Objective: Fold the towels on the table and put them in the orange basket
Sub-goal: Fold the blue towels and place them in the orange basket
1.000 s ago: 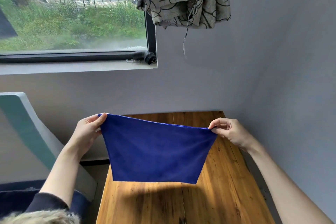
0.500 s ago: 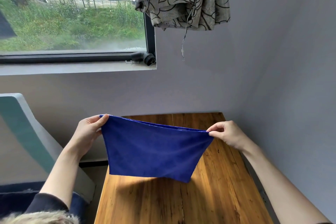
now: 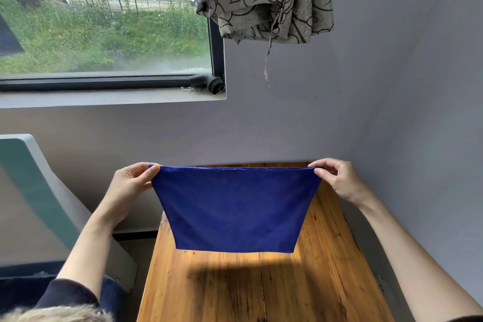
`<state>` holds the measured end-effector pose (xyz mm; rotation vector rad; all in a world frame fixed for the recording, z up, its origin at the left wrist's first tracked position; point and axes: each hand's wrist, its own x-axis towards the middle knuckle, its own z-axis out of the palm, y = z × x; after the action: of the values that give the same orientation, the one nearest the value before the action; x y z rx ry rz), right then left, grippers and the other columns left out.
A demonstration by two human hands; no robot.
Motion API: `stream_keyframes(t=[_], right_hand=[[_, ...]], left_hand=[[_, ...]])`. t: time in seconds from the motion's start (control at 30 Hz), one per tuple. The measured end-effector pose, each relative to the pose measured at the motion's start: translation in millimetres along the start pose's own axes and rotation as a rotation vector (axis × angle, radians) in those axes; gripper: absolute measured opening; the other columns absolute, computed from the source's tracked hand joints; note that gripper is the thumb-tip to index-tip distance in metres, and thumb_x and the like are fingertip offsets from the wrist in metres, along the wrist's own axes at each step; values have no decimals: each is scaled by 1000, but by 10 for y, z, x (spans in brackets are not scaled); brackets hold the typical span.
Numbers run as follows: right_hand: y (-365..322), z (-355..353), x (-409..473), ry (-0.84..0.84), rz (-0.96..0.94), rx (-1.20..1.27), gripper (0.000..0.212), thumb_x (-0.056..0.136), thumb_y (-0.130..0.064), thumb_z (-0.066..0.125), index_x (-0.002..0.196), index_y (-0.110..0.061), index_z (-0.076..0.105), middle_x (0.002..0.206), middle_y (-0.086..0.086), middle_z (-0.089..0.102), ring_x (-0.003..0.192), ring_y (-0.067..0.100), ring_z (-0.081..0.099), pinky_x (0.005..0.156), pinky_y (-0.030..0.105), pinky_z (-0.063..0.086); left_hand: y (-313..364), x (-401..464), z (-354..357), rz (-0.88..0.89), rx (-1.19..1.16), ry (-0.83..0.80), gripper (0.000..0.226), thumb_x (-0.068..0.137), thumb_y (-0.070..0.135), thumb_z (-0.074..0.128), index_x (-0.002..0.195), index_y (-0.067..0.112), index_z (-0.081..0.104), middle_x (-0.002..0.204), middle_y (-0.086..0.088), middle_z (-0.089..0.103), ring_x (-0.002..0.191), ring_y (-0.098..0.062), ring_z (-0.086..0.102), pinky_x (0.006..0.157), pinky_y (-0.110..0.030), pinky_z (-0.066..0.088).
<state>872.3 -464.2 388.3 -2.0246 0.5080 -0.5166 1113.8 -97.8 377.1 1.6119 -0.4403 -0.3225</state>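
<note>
While pinching towel (image 3: pixel 234 208), hands raised — apart

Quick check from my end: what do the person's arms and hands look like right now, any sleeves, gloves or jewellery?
Both hands are bare: no gloves, rings or watch show on the left hand or the right hand. Both forearms are uncovered. A dark sleeve shows high on the left arm, pushed up near the elbow, and only a dark sliver of clothing shows at the frame's bottom right corner.

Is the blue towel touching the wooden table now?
Apart. The head view shows the blue towel hanging with its bottom edge above the wooden table, its shadow on the wood below.
</note>
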Motion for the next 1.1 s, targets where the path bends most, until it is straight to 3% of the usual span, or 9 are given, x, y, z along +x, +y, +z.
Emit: stream_keyframes(t=[0.23,0.4,0.53,0.67,0.77,0.9,1.0,1.1], right_hand=[[2,-14,165,31,16,-193,24,90,-8,58,77,-26,65,77,-6,67,72,10,58,72,26,44],[-65,74,493,122,38,-363,16,91,-9,55,91,-9,71,96,7,70,85,16,57,74,20,36],[-201,110,696,274,73,-328,18,93,-9,50,97,-6,67,101,12,69,88,23,59,72,20,36],[-236,80,648,326,25,-295,19,94,-7,47,101,-2,64,103,15,68,97,29,60,78,24,40],[-101,109,452,281,-5,-312,17,93,-6,49,99,-2,64,99,14,68,92,28,61,76,26,41],[296,277,-13,171,56,-321,13,91,-7,53,93,-8,66,89,5,66,80,18,56,65,15,32],[731,482,-491,47,222,-354,12,90,-8,55,92,-9,67,91,6,68,81,19,58,68,20,34],[1091,671,-941,-88,423,-359,10,90,-9,55,91,-10,65,96,8,68,85,20,58,72,22,37]], left_hand=[[-26,52,135,16,46,33,17,93,21,56,86,13,69,77,6,72,72,-3,63,68,-14,53],[4,277,333,4,94,115,14,94,16,55,85,11,66,80,0,66,76,-10,58,74,-22,51],[123,451,458,33,24,168,11,93,13,56,89,8,64,80,-1,64,78,-13,58,79,-27,52],[168,424,439,85,-2,164,11,91,14,58,85,16,67,83,1,67,78,-8,61,77,-23,53],[35,243,398,68,9,141,14,91,12,58,84,20,67,84,1,68,78,-6,63,74,-17,55],[-436,-155,335,-70,155,77,13,91,12,59,86,17,69,85,-2,70,76,-9,62,77,-26,52],[-900,-544,313,-250,249,-23,11,91,10,59,88,10,69,85,-11,68,79,-20,56,78,-34,48],[-1280,-971,322,-430,288,-70,13,91,10,58,84,13,70,84,-10,66,81,-20,54,74,-31,46]])
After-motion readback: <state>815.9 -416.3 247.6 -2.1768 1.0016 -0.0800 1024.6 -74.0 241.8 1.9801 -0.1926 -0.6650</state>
